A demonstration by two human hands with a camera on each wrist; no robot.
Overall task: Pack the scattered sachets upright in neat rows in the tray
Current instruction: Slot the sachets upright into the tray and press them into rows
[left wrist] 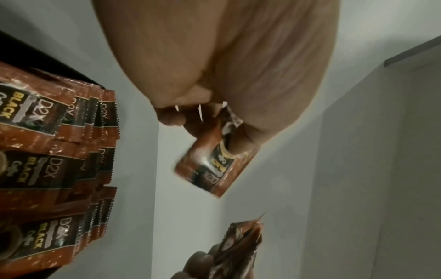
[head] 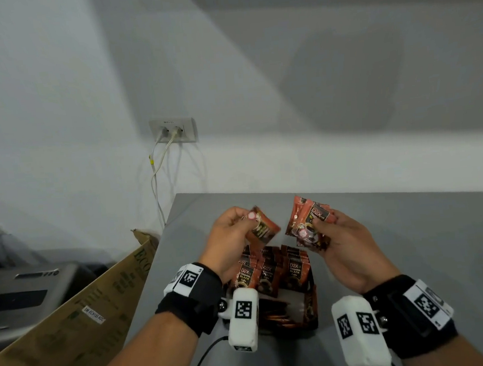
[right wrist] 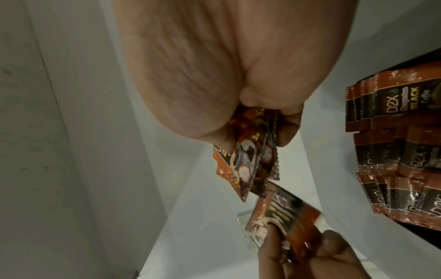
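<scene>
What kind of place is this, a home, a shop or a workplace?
Probably a plain workroom or stockroom, though I cannot be sure. A bare grey table stands against an undecorated white wall with a double wall socket, and a large open brown cardboard carton stands beside the table.

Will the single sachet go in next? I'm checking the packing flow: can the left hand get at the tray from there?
Probably yes: the left hand holds its sachet above the tray, nothing between.
</scene>
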